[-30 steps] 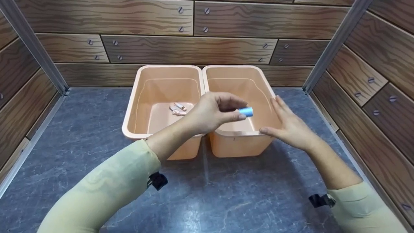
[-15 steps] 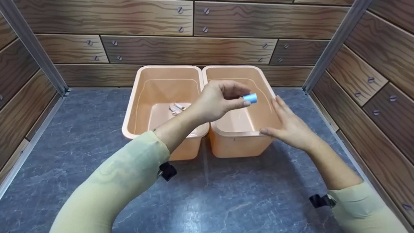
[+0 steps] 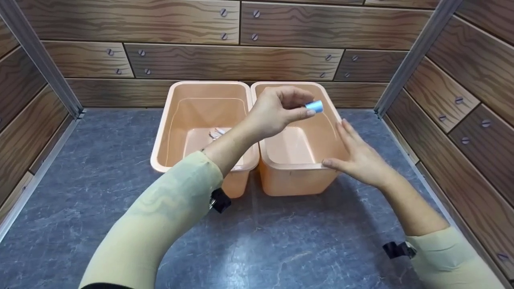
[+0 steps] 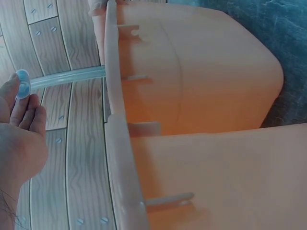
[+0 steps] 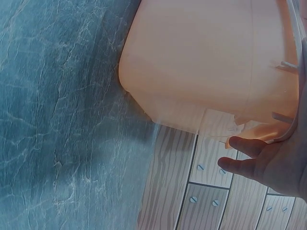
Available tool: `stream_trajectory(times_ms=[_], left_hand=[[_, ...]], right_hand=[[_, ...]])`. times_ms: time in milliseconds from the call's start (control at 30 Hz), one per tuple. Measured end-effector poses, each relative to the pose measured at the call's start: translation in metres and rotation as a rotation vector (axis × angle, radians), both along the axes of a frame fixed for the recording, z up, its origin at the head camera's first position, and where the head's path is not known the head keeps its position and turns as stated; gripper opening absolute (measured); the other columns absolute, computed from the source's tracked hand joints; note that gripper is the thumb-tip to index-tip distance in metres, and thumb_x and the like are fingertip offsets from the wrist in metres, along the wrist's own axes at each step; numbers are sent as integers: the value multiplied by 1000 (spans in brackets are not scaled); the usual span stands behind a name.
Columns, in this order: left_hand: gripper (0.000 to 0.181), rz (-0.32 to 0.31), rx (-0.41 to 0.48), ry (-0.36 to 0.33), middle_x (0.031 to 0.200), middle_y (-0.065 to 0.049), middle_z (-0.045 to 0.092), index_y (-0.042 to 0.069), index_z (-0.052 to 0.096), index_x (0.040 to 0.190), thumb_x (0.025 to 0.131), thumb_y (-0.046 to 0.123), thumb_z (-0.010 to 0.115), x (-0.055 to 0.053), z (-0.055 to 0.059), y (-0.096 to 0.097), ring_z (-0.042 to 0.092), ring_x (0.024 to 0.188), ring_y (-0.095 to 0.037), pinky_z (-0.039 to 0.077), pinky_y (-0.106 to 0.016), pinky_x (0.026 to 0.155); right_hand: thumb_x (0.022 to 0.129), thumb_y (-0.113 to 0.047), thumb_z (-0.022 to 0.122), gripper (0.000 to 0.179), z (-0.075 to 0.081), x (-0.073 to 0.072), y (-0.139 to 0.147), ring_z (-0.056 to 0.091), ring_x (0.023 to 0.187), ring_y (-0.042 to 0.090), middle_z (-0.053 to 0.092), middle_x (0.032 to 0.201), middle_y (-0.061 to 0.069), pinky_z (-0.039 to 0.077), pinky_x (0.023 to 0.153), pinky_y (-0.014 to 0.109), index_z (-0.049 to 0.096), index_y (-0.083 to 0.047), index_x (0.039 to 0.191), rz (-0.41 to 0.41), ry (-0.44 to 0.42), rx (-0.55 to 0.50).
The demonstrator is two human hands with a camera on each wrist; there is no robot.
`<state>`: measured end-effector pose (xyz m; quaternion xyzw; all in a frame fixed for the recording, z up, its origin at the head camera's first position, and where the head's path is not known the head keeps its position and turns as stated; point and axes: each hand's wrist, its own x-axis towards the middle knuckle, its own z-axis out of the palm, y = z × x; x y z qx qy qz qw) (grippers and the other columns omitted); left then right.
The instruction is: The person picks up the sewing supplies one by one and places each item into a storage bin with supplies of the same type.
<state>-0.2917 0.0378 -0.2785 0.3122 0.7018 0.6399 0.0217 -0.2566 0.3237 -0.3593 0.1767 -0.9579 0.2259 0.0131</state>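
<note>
My left hand is above the right peach bin and pinches a small blue cylinder between thumb and fingertips. In the left wrist view, the round end of the blue cylinder faces the camera, and the hand is clear of the bin rims. My right hand rests against the front right corner of that bin's rim, its fingers straight and its thumb on the front edge. In the right wrist view, fingers of the right hand extend past the outer wall.
A matching left bin stands directly beside the right one. A few small whitish pieces, partly hidden by my left forearm, lie on its floor. Wood-patterned walls enclose the grey marbled table at the back and sides.
My left hand has risen and moved away from me, slightly rightward, carrying the blue cylinder up out of the right bin's opening. My right hand has stayed on the rim.
</note>
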Motion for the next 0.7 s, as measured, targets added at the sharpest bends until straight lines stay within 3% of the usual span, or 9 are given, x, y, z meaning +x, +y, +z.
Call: stream_trajectory(times_ms=[300, 700], left_hand=[[30, 49, -21, -26, 110, -1, 80, 8, 78, 122, 94, 17, 84, -12, 8, 5, 75, 103, -12, 58, -25, 92], [34, 96, 29, -59, 117, -5, 78, 2, 75, 126, 95, 14, 83, -33, 4, 13, 73, 108, -14, 57, -23, 93]], right_hand=[[95, -56, 74, 111, 2, 1, -2, 16, 156, 55, 2, 177, 21, 23, 118, 76, 10, -7, 171, -4, 3, 5], [96, -54, 74, 109, 1, 3, -1, 17, 156, 55, 2, 177, 20, 22, 119, 75, 10, -8, 171, -10, 0, 9]])
